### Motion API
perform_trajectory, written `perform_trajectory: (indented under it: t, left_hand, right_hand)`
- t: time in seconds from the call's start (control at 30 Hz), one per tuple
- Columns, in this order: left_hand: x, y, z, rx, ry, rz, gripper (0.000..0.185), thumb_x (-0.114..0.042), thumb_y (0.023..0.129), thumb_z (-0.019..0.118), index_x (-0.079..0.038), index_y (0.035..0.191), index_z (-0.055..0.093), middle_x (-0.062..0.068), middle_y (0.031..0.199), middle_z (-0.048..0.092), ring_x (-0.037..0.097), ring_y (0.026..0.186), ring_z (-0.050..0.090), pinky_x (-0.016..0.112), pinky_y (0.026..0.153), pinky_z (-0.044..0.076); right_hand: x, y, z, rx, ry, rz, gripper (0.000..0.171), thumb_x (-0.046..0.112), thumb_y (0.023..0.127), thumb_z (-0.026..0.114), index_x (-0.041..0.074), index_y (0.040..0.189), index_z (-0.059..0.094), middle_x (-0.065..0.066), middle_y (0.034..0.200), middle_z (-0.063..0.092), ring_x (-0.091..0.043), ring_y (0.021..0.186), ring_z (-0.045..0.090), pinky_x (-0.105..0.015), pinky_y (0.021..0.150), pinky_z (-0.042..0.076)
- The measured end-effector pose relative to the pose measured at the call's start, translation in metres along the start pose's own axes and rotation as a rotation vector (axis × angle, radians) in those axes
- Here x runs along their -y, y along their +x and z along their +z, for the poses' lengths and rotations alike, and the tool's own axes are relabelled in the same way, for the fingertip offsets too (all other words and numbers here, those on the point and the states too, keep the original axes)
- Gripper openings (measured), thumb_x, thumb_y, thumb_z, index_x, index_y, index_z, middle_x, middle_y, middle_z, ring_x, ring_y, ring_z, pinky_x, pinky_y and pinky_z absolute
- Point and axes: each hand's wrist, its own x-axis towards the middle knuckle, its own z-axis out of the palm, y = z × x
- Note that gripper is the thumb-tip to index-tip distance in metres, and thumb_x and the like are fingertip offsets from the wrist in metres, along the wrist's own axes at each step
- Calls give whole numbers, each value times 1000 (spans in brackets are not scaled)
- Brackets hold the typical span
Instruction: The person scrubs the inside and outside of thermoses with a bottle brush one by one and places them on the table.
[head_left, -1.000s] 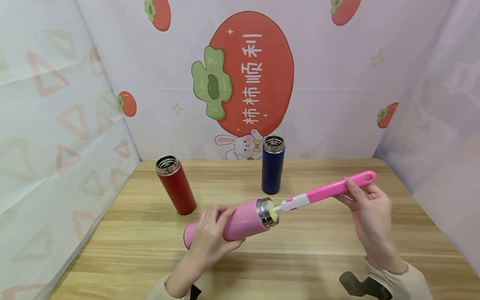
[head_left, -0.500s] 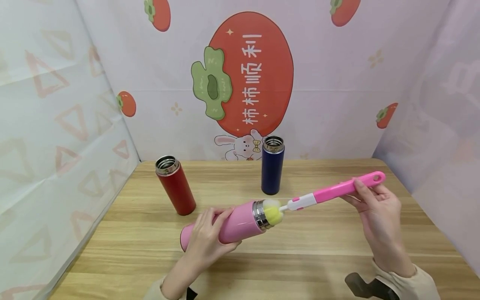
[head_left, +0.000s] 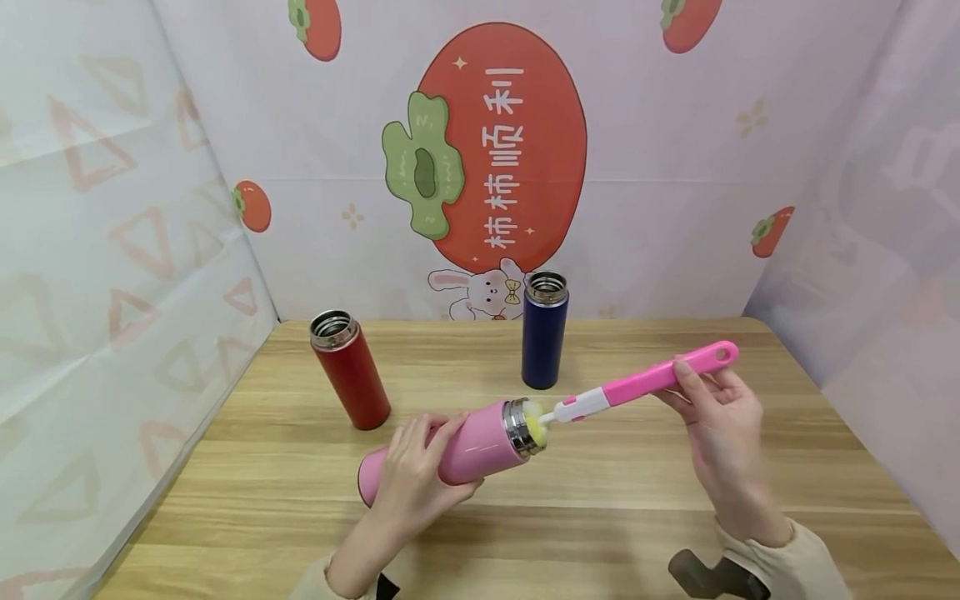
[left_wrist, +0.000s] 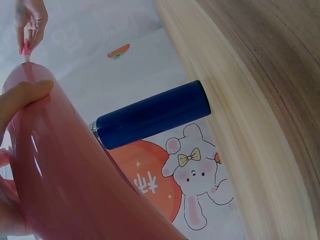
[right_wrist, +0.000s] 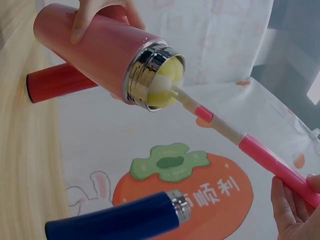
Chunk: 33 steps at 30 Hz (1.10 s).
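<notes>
left hand (head_left: 416,479) grip: wrapped round pink bottle (head_left: 465,442), tilted, held above table (head_left: 600,517) mid-front | right hand (head_left: 716,421) grip: pinching pink brush (head_left: 637,385) handle | yellow sponge (head_left: 534,421) sits in bottle's steel mouth | red bottle (head_left: 348,367) back-left, blue bottle (head_left: 545,340) just behind the mouth | open table right, toward front edge

Red flask (head_left: 350,370) and navy flask (head_left: 544,342) upright, lidless, on wooden table (head_left: 600,517); persimmon backdrop (head_left: 487,142) behind.
</notes>
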Motion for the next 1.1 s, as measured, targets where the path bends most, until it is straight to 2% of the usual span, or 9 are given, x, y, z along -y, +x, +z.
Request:
perform_trajectory:
  t: [0.1,0.17,0.3,0.4,0.53,0.77,0.9,0.93,1.1]
  left_hand:
    - [0,0,0,-2,1,-1,75,-29,45,83,-11,112,56,7,93,53,23,80,51,37,69,41]
    - [-1,0,0,-1,2,-5,74,-29,45,82,-11,112,56,7,93,53,23,80,51,37,69,41]
    - [-2,2,0,19,5,-13,72,-31,46,82,-12,111,56,6,93,54,21,82,52,36,71,42]
    - [-5,3,2,37,5,-1,72,-35,48,82,-13,111,57,5,94,55,19,84,52,34,70,42]
    - [-7,5,3,49,10,2,73,-36,48,82,-13,112,56,6,96,55,18,87,52,33,69,41]
    - [-6,5,3,56,15,-11,72,-36,49,82,-13,113,56,6,97,55,19,87,52,34,70,42]
    - [-5,5,3,62,17,-18,72,-36,50,82,-15,114,55,6,97,55,20,86,52,35,72,42]
    - [-5,5,3,59,15,-18,73,-35,50,82,-15,114,55,6,97,55,21,85,52,36,72,43]
    - [-2,3,2,54,21,-26,74,-34,48,83,-14,113,55,7,96,55,22,85,52,37,72,43]
  right_hand:
    - [-8,0,-2,13,-51,9,9,-7,83,52,-7,92,56,-11,78,65,-18,72,65,-33,70,50]
    - [-17,1,-10,71,-47,13,12,-4,83,55,-8,94,55,-12,81,64,-19,75,65,-35,72,50]
    - [-76,18,-69,202,-93,68,22,-2,85,53,-9,106,50,-22,95,60,-33,90,60,-42,78,46]
    - [-126,26,-109,231,-187,148,28,0,87,51,-7,114,45,-28,107,53,-42,99,53,-47,81,44]
    - [-151,23,-117,227,-190,189,35,4,87,53,-5,118,41,-31,112,48,-45,103,49,-48,82,43]
    - [-151,24,-120,251,-154,168,32,3,89,49,-4,119,41,-29,113,49,-45,104,49,-49,83,42]
    - [-144,31,-127,251,-121,112,31,-1,89,46,-5,119,40,-28,111,50,-43,102,51,-52,82,41]
    - [-129,26,-113,257,-77,106,28,-2,88,47,-6,116,42,-27,107,52,-41,99,54,-50,81,42]
    - [-113,39,-126,229,-50,48,28,-5,88,46,-10,115,43,-29,106,53,-40,96,55,-52,81,41]
